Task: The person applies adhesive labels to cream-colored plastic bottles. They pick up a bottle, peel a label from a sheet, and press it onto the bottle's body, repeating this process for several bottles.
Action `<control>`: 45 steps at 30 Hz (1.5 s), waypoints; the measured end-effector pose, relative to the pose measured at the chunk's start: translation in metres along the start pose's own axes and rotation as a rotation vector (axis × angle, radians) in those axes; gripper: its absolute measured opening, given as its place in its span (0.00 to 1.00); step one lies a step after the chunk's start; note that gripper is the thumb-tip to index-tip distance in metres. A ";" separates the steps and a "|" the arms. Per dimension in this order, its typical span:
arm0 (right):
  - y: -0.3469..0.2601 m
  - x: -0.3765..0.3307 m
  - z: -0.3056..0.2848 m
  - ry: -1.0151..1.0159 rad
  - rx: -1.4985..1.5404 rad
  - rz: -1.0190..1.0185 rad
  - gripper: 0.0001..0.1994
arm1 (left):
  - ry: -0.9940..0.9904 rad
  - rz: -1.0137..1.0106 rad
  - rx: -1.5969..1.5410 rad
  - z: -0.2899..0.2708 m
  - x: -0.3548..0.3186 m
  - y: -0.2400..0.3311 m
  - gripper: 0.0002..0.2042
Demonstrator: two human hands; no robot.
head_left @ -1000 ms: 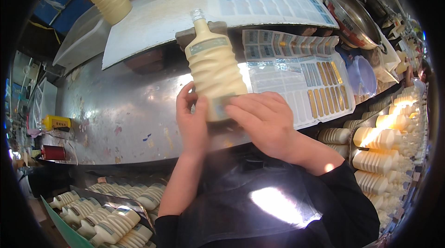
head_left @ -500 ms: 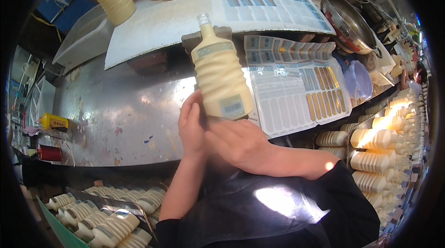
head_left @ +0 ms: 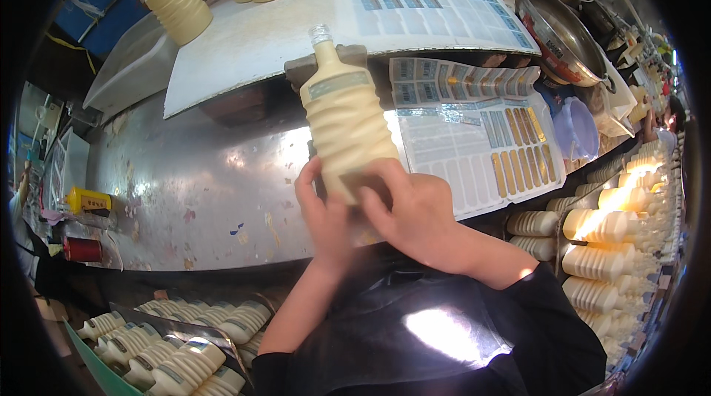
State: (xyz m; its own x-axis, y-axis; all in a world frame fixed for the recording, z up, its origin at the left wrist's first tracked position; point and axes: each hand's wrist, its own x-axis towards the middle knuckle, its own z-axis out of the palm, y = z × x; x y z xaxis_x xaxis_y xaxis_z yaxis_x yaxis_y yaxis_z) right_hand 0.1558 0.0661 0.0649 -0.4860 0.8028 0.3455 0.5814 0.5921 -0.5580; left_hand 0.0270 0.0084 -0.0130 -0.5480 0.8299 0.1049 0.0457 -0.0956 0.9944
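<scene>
A cream-coloured ribbed bottle (head_left: 344, 126) with a clear neck lies in front of me, its neck pointing away and resting by a grey-brown padded block (head_left: 300, 70). A label strip shows across its shoulder. My left hand (head_left: 326, 222) holds the left side of the bottle's base end, fingers along its edge. My right hand (head_left: 415, 207) is curled over the right side of the same end, thumb and fingers bent against it. The lower label is mostly hidden under the right hand. Right of the bottle lies a sheet of blue and gold stickers (head_left: 452, 155).
A white board (head_left: 252, 48) at the back carries upright bottles (head_left: 178, 7) and another sticker sheet (head_left: 400, 15). A metal pan (head_left: 559, 37) and purple bucket (head_left: 576, 129) stand at right. Bottles (head_left: 178, 366) fill a crate at lower left; more bottles (head_left: 592, 263) stack at right.
My right hand has shifted from lying flat below the bottle's base to curling over its lower right side, covering the label there. The left hand stays at the base.
</scene>
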 end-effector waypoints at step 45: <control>0.053 0.013 -0.016 0.203 0.000 -0.248 0.15 | -0.176 -0.006 0.224 -0.025 -0.005 -0.040 0.44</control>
State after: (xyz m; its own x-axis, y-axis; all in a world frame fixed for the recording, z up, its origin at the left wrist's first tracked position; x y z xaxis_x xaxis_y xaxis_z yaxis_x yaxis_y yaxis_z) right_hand 0.1903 0.1094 0.0517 -0.4724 0.6316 0.6148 0.4614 0.7715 -0.4381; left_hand 0.0074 -0.0060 -0.0537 -0.3959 0.9147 0.0808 0.2374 0.0169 0.9713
